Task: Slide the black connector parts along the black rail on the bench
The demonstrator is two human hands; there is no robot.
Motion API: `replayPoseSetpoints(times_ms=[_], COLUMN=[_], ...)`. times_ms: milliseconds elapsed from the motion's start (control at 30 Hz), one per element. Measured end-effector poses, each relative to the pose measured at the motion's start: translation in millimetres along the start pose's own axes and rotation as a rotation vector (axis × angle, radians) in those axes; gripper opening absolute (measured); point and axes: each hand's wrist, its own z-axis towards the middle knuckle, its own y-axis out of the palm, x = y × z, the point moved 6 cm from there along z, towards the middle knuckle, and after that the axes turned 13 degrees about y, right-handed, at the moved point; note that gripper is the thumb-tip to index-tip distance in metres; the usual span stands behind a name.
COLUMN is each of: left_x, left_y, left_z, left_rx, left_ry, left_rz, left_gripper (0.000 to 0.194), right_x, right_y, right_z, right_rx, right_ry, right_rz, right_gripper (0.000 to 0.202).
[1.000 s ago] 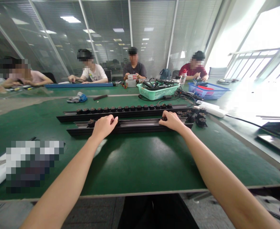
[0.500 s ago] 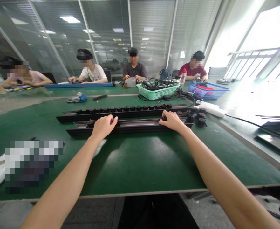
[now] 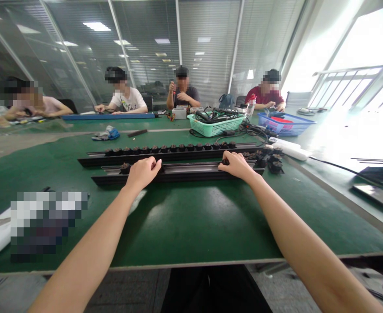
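The nearer black rail (image 3: 191, 175) lies crosswise on the green table, with a silvery channel along its top. My left hand (image 3: 143, 173) is closed over its left half, fingers curled round a small black part mostly hidden by the hand. On the right half, my right hand (image 3: 236, 164) pinches another small black part (image 3: 224, 162) at the channel. A black cup-shaped piece with a brownish top (image 3: 124, 168) sits in the channel left of my left hand. Behind it, a second black rail (image 3: 95, 161) carries a row of several such pieces.
Loose black pieces (image 3: 275, 164) lie by the rails' right end. A white power strip (image 3: 291, 150), a green basket of cables (image 3: 215, 127) and a blue basket (image 3: 285, 127) stand beyond. A blue-grey glove (image 3: 108, 133) lies back left. Several people sit across the table.
My hands and both rails stay practically in place. Across the table, the person in the dark shirt has raised a hand that holds a thin tool.
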Motion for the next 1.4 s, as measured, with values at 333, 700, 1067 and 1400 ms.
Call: replayPoseSetpoints(times_ms=[333, 700, 1067, 1400], left_x=[0, 0, 0, 0], left_y=[-0.3, -0.7, 0.4, -0.2], left_z=[0, 0, 1, 0], left_rx=[-0.006, -0.005, -0.006, -0.009], left_ry=[-0.012, -0.009, -0.007, -0.010], left_rz=[-0.009, -0.016, -0.008, -0.010], left_gripper=[0.047, 0.047, 0.047, 0.047], right_x=[6, 7, 9, 11], right_y=[3, 1, -1, -1], right_z=[2, 3, 2, 2], right_rx=[-0.024, -0.041, -0.049, -0.069], right_ry=[0.068, 0.048, 0.039, 0.092], right_rz=[0.031, 0.033, 0.038, 0.012], right_gripper=[0.024, 0.020, 0.020, 0.020])
